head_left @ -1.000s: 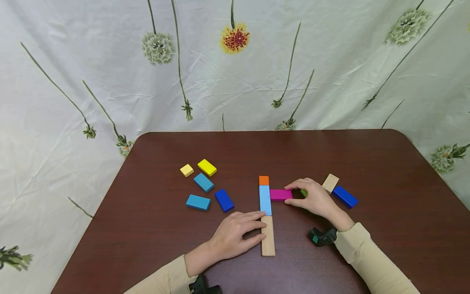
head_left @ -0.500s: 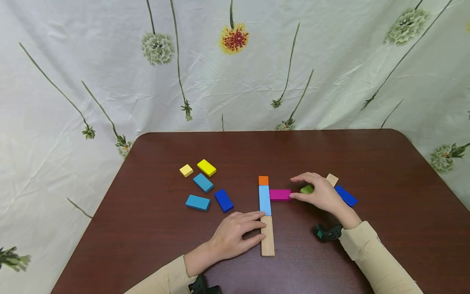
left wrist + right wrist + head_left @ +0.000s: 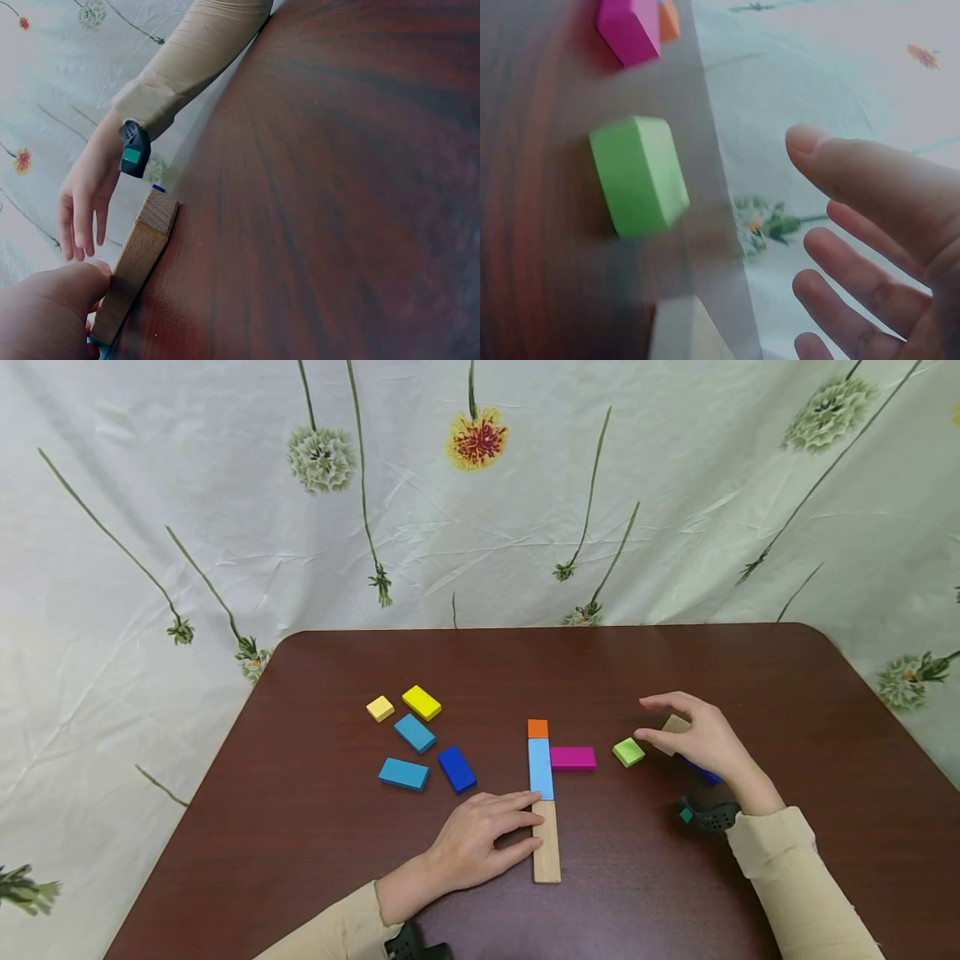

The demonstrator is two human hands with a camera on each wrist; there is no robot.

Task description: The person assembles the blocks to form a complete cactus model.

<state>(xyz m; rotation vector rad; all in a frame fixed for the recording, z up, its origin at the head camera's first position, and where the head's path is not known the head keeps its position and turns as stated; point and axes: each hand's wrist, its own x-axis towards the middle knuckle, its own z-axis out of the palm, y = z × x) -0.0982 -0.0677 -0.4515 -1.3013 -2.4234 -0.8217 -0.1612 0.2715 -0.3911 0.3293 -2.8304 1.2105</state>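
Observation:
My left hand rests on the table with its fingertips against the left side of a long natural wood block. In line beyond that block lie a light blue block and a small orange block. A magenta block juts out to the right from the light blue one. My right hand hovers over a short natural wood block, fingers spread and nothing between them. Just left of it sits a small green block. A dark blue block is mostly hidden beneath the right hand.
On the left of the dark brown table lie a pale yellow block, a yellow block, two light blue ones and a dark blue block. A flowered cloth hangs behind the table.
My right hand has left the magenta block and moved right, past the green block, to over the short natural wood block. The green block is now uncovered. My left hand stays put.

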